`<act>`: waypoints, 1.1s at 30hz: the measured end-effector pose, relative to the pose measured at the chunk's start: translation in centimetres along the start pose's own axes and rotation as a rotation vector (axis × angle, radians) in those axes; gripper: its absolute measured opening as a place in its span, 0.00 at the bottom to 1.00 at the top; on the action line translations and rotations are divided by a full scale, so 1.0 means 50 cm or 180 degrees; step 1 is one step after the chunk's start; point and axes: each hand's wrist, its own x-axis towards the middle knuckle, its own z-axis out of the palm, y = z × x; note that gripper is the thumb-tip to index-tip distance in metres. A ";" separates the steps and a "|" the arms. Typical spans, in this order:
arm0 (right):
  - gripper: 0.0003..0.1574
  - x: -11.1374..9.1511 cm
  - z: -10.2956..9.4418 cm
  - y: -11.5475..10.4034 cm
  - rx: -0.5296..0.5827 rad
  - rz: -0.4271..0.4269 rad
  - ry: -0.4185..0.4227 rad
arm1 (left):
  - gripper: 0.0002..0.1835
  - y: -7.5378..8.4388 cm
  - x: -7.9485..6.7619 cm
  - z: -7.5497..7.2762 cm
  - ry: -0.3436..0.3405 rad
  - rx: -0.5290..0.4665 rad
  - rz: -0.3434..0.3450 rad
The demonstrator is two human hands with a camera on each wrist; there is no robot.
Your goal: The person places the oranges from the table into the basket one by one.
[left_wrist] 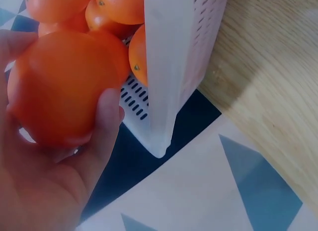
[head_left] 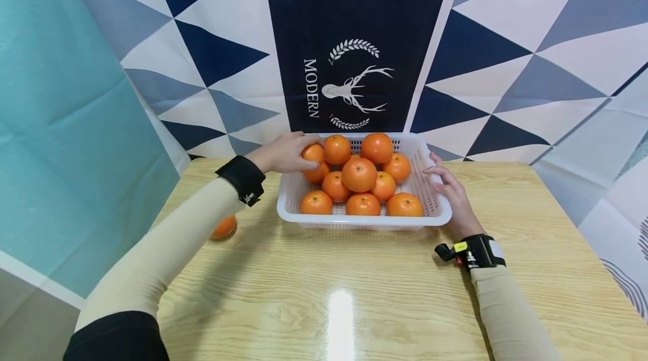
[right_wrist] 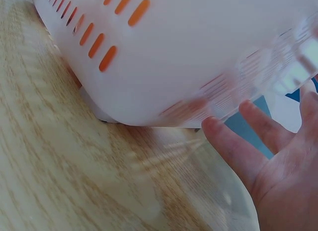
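A white plastic basket (head_left: 364,219) with slotted walls stands on the table, holding several oranges (head_left: 360,175) heaped in the middle. At its left end my left hand (head_left: 286,153) grips an orange (left_wrist: 64,87), thumb on one side and fingers round the other. In the left wrist view that orange overlaps the others in the basket. My right hand (head_left: 455,201) is at the basket's right end, its fingers near the rim. The right wrist view shows those fingers (right_wrist: 236,144) spread and fairly straight, fingertips right at the outer wall.
One loose orange (head_left: 224,228) lies on the wooden table (head_left: 283,293), left of the basket and partly hidden by my left forearm. A patterned cloth (head_left: 354,40) hangs directly behind the table's far edge. Teal cloth (head_left: 76,113) covers the left side.
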 end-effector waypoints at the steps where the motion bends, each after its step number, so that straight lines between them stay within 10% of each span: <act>1: 0.20 0.000 0.000 0.000 -0.0002 0.0009 -0.0005 | 0.30 0.001 0.002 0.002 -0.0030 0.0006 -0.0004; 33: 0.20 -0.002 0.004 -0.004 0.0121 -0.0014 -0.0074 | 0.26 0.013 0.023 0.070 -0.0201 0.0217 0.0031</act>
